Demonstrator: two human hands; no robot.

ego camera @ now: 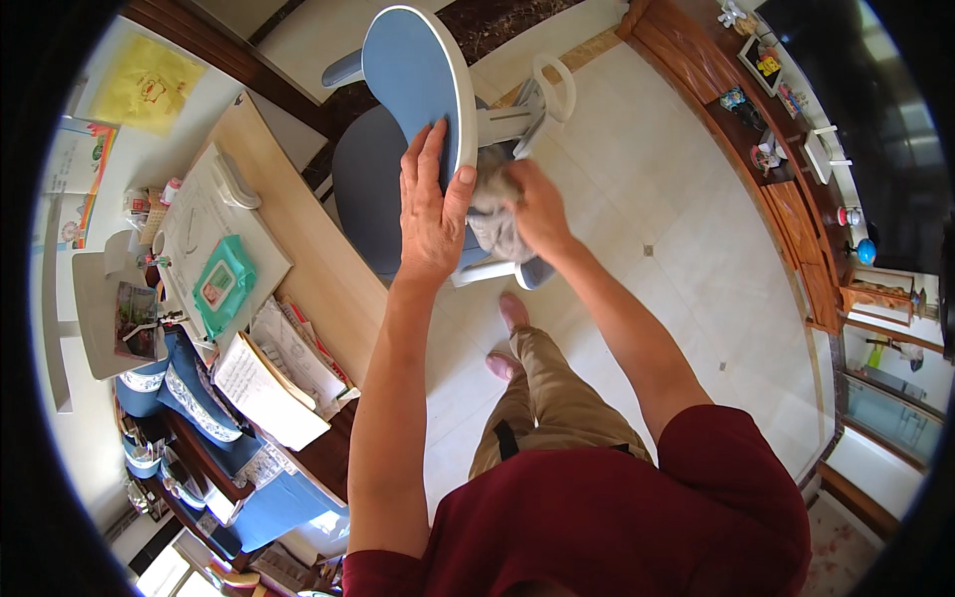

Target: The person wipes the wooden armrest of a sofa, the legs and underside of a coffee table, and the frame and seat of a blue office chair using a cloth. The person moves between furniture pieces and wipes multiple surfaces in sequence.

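Observation:
A chair with a blue backrest (pixel 410 63) in a white frame stands in front of me, its dark blue-grey seat (pixel 365 186) lower and to the left. My left hand (pixel 433 213) lies flat on the backrest near its lower edge, fingers extended and thumb along the white rim. Just right of that rim, my right hand (pixel 533 205) grips a grey cloth (pixel 498 231) behind the backrest; the hand and the upper part of the cloth are blurred. A pale support bracket with a looped white handle (pixel 556 89) projects from the back of the chair.
At the left, a light wooden desk (pixel 313 216) holds a green wipes packet (pixel 224 285), papers and an open notebook (pixel 268 388). A wooden TV cabinet (pixel 802 246) with small ornaments runs along the right. My feet are on the tiled floor (pixel 634 313) below the chair.

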